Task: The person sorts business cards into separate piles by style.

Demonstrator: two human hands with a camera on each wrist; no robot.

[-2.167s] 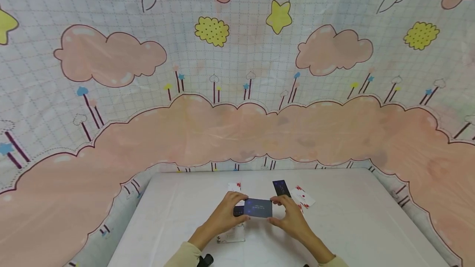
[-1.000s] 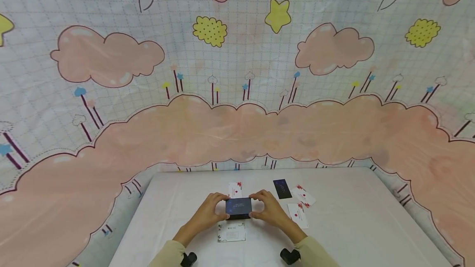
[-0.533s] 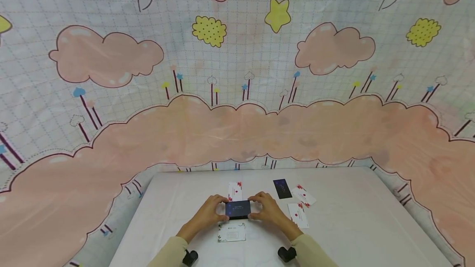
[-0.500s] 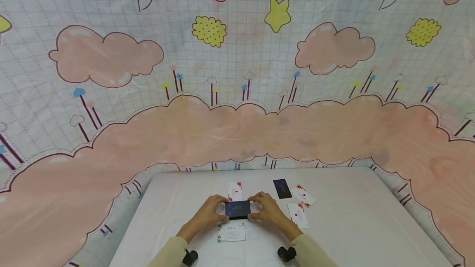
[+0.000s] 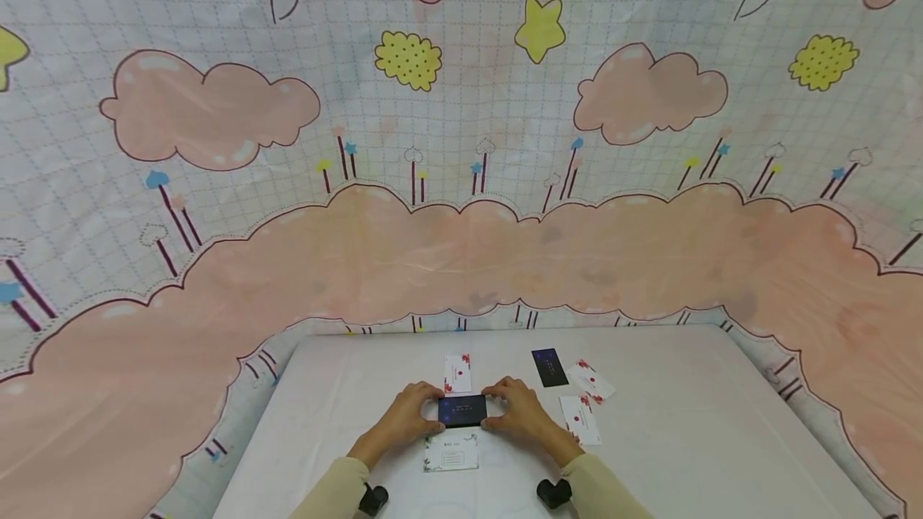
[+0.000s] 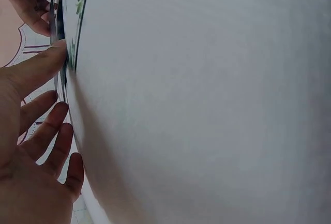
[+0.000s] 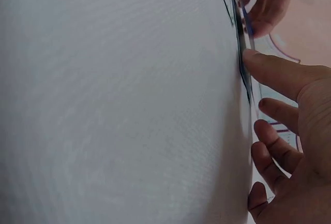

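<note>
Nearest lies a white leaf-printed paper card [image 5: 450,452]. Just beyond it, the left hand [image 5: 404,419] and right hand [image 5: 521,415] pinch the ends of a small dark blue card stack [image 5: 462,411] on the white table [image 5: 685,439]; uneven squeezing could splay or buckle it.

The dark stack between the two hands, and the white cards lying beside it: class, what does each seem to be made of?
Dark stack, held by the left hand and right hand: probably coated card with a slightly glossy dark-blue print; thin, flat, square-edged layers. White cards: likely matt printed paper card; they lie flat, red motifs. Table: white cover, material unclear.
</note>
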